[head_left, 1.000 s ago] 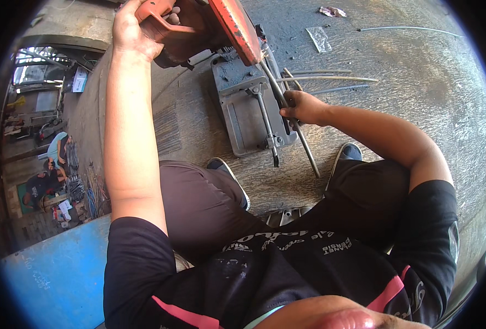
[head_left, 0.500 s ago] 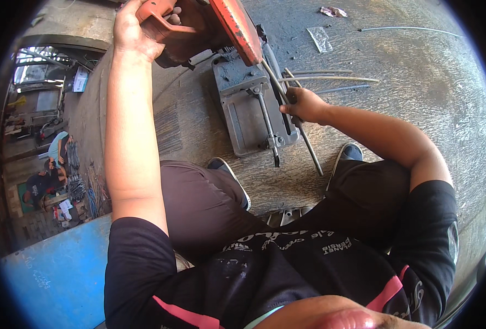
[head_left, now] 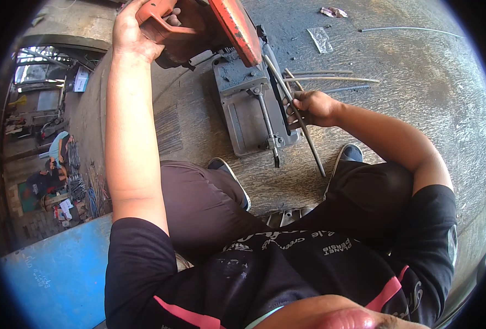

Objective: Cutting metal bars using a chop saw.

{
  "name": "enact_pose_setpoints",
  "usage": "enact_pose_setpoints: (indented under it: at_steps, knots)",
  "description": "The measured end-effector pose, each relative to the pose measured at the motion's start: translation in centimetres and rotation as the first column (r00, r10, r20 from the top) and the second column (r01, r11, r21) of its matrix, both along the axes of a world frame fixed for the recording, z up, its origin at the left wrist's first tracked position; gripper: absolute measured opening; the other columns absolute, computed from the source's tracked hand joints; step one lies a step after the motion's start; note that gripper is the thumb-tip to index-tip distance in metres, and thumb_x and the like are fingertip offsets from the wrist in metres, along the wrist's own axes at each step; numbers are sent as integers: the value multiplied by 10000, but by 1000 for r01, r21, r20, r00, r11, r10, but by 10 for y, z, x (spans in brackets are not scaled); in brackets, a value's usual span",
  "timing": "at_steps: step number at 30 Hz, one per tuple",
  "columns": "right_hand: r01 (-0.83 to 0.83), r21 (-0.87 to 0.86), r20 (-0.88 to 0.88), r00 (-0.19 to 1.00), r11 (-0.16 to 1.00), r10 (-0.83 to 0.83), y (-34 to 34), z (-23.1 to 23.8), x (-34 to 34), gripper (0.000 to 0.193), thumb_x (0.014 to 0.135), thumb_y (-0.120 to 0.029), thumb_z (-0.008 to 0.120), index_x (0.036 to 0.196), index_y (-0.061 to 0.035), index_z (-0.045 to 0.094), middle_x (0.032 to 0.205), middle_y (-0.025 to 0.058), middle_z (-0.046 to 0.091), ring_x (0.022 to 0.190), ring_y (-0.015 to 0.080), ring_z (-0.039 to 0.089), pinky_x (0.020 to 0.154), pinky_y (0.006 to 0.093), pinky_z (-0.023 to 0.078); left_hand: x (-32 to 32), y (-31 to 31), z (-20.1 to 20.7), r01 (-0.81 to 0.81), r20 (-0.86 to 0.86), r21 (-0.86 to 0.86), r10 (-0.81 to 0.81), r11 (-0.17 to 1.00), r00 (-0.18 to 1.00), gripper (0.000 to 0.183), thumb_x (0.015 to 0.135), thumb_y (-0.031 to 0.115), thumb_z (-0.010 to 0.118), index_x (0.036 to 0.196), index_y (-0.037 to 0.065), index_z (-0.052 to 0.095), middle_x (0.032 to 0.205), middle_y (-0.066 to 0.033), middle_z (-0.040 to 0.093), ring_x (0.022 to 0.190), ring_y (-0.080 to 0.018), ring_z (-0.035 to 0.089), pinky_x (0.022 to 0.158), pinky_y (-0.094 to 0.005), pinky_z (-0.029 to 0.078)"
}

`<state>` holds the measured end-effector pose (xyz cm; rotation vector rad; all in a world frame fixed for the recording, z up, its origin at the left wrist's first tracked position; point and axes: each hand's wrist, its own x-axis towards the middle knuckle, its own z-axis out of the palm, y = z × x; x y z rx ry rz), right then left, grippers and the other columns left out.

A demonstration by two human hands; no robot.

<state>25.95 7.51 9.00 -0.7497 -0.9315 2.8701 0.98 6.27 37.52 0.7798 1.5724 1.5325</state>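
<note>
My left hand (head_left: 135, 32) is wrapped round the orange handle of a chop saw (head_left: 234, 33), whose head and guard are raised at the top of the view. Below the head lies the saw's grey metal base (head_left: 246, 123) with its screw clamp (head_left: 263, 115). To the right of the base, my right hand (head_left: 312, 108) closes on a thin metal rod (head_left: 306, 134). The rod slants from beside the guard down toward my right shoe. Several more rods (head_left: 330, 79) lie on the floor beyond that hand.
Dark grit covers the floor around the saw. A clear plastic bag (head_left: 321, 40) and a thin pale rod (head_left: 407, 29) lie at the far right. A bundle of thin rods (head_left: 167, 129) lies left of the base. A blue panel (head_left: 62, 274) and two people (head_left: 56, 159) are at the left.
My right hand has shifted slightly right, taking the rod's upper part away from the saw base. The left hand and the saw head stay in place.
</note>
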Motion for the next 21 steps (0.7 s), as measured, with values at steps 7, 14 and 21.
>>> enact_pose_setpoints:
  at_steps: [7,14,21]
  knots:
    - [-37,-52,-52,998,998,34,2,-14,-1,261,993,-161,338,1177,-24,461,885,86,504,823,226,540,834,462,475,4,-3,-1,50,-19,25,-49,998,999,381,906,346,436,1011,0,553,764,-77,555,633,-181,536,564,-326,472]
    - [-82,84,1,997,993,82,-1,-2,-8,242,995,-155,337,1129,-12,477,809,67,481,728,191,503,716,412,477,11,-2,4,-9,-28,2,9,1000,1000,383,909,339,428,1041,1,551,796,-83,561,655,-181,537,583,-321,474]
    - [-95,291,113,992,952,64,-1,-5,-11,209,977,-127,405,1087,25,498,789,80,507,726,184,544,667,375,528,9,-1,2,0,-40,20,1,1000,999,385,909,335,420,1043,-1,552,782,-87,561,639,-182,535,565,-319,470]
